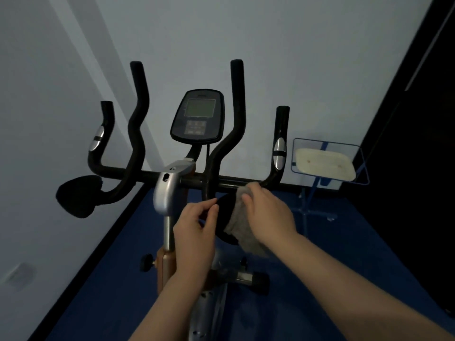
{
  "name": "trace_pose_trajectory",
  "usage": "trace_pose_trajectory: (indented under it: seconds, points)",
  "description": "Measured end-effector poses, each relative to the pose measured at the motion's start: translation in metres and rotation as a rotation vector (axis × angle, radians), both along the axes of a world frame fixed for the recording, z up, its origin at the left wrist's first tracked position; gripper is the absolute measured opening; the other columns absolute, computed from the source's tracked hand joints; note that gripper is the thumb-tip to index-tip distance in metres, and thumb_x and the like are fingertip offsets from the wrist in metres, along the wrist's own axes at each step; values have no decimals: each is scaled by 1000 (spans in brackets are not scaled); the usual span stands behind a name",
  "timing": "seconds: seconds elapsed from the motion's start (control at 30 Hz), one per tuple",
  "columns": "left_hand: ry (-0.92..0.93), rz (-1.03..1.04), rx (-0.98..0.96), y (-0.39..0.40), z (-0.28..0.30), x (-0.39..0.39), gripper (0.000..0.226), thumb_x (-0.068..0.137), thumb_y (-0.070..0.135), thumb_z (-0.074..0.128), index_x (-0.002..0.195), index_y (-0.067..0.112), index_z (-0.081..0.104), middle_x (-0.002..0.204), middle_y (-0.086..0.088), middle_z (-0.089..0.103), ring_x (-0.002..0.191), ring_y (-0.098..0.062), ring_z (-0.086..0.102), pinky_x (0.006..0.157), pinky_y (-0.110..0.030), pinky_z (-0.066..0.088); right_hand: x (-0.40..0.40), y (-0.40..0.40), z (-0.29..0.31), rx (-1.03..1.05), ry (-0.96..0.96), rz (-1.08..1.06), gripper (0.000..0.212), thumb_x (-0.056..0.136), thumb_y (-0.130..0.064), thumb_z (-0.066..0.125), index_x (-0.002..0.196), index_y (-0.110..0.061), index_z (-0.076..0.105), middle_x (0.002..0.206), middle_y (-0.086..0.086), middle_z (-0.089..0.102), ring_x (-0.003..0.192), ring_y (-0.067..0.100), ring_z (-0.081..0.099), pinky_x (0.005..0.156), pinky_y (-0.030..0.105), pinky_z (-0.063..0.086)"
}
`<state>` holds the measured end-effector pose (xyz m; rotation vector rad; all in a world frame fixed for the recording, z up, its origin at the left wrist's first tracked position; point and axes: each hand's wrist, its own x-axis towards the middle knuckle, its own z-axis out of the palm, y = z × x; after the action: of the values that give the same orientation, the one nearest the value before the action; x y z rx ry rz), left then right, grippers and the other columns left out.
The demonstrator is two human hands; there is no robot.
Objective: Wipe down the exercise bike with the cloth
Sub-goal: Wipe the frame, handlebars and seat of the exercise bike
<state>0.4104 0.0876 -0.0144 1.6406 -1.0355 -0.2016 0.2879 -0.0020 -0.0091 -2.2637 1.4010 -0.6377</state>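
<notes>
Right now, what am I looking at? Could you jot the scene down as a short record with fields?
place: dim room, blue floor, pale walls
main thing: exercise bike with black handlebars
console: display above the handlebars, screen blank
left hand: left hand pinches the edge of the black elbow pad
right hand: right hand presses the grey cloth onto that pad
other pad: second black pad at the left, untouched
beside the bike: blue wire stand carrying a whitish tray

A soft, matt grey cloth [242, 233] is seen on a matt black padded handlebar [222, 210]. Shiny silver metal is seen on the bike's post [168, 227].
</notes>
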Motion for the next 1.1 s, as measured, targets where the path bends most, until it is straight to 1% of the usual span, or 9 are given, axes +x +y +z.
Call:
trace_pose_trajectory:
  seconds: [0.2, 0.43, 0.63, 0.7, 0.8, 0.87, 0.97, 1.03, 1.1]
  points:
    - [32, -78, -32, 1, -4, 5, 18, 91, 13, 65, 103, 27, 69, 86, 8, 63, 81, -1, 61, 70, -8, 46, -10, 39, -17, 34, -144, -121, 28, 101, -42, 34, 127, -33, 38, 112, -5, 51, 95, 15, 54, 73, 38, 49]
    - [38, -34, -70, -4, -8, 2, 22, 91, 13, 65, 99, 34, 67, 87, 10, 63, 80, -5, 59, 68, -9, 45, 3, 23, -4, -4, -94, -131, 22, 103, -39, 34, 107, -21, 47, 101, -2, 57, 89, 18, 56, 70, 38, 48]
    - [3, 19, -85, -6, -9, -10, 24, 94, 11, 58, 107, 31, 62, 97, 16, 55, 91, 2, 55, 76, -7, 43, -30, 17, 11, -44, 138, 159, 20, 104, -44, 30, 109, -26, 38, 95, -6, 51, 79, 14, 54, 60, 34, 44]
    - [-52, 62, -33, -9, -9, -19, 26, 95, 10, 58, 114, 28, 61, 103, 15, 51, 97, 1, 49, 85, -13, 39, -39, -3, 24, -93, 126, 215, 17, 103, -44, 32, 101, -29, 38, 85, -10, 49, 74, 11, 52, 56, 31, 38]
    - [-233, 136, 73, -19, -5, -42, 28, 95, 15, 61, 122, 18, 62, 122, 5, 53, 116, -15, 43, 99, -31, 30, -53, -46, 49, -253, -22, 225, 15, 101, -44, 40, 111, -32, 41, 89, -13, 51, 75, 9, 51, 56, 30, 37]
    - [-272, 155, 156, -27, -4, -56, 30, 97, 21, 58, 126, 16, 60, 134, -1, 51, 129, -21, 39, 109, -41, 27, -56, -73, 58, -335, 51, 291, 18, 100, -41, 44, 115, -32, 44, 96, -11, 53, 85, 11, 51, 67, 31, 37]
    - [-266, 263, 256, -36, -6, -71, 40, 99, 38, 42, 130, 17, 57, 141, -2, 48, 138, -23, 32, 117, -44, 14, -58, -99, 38, -511, 444, 418, 25, 100, -41, 42, 117, -27, 54, 121, -5, 55, 121, 18, 44, 107, 35, 22]
    - [-312, 331, 262, -40, -10, -75, 47, 96, 42, 33, 127, 17, 58, 136, -2, 51, 134, -24, 35, 115, -45, 18, -63, -102, 21, -527, 447, 463, 27, 102, -35, 42, 113, -21, 61, 126, 0, 56, 133, 23, 41, 119, 40, 10]
    - [-337, 384, 251, -44, -14, -77, 45, 95, 39, 32, 123, 18, 60, 128, -2, 55, 128, -23, 38, 110, -44, 23, -59, -103, 7, -567, 386, 494, 28, 102, -31, 40, 105, -17, 65, 114, 3, 62, 126, 26, 48, 120, 44, 14]
